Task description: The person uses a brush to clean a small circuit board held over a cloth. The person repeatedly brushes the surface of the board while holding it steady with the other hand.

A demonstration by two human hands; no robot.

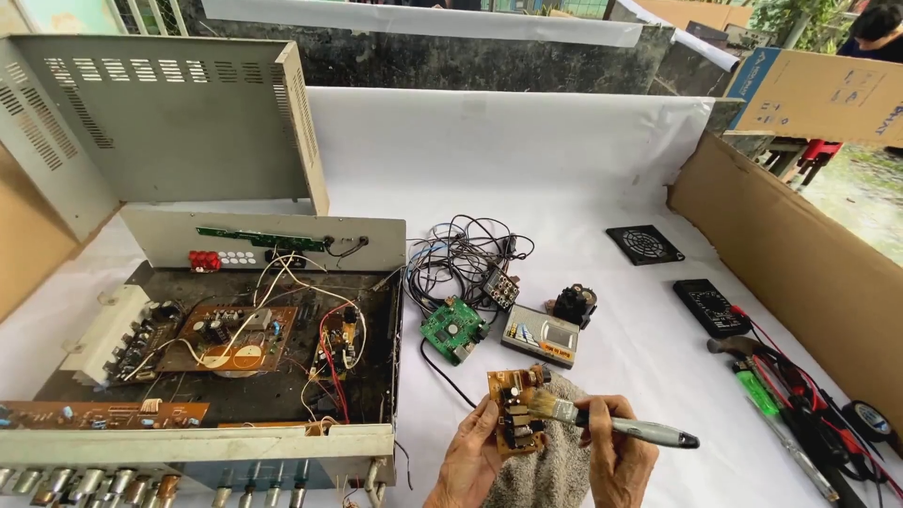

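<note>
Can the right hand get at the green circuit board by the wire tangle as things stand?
Probably yes, but not freely. The right hand holds a paintbrush, so it is occupied. The green circuit board lies bare on the white sheet, with only the small brown board in the left hand partly between them.

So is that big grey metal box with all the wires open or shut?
Open. The big grey metal box has its vented grey lid off and propped behind it, so the brown circuit boards and wires inside show.
</note>
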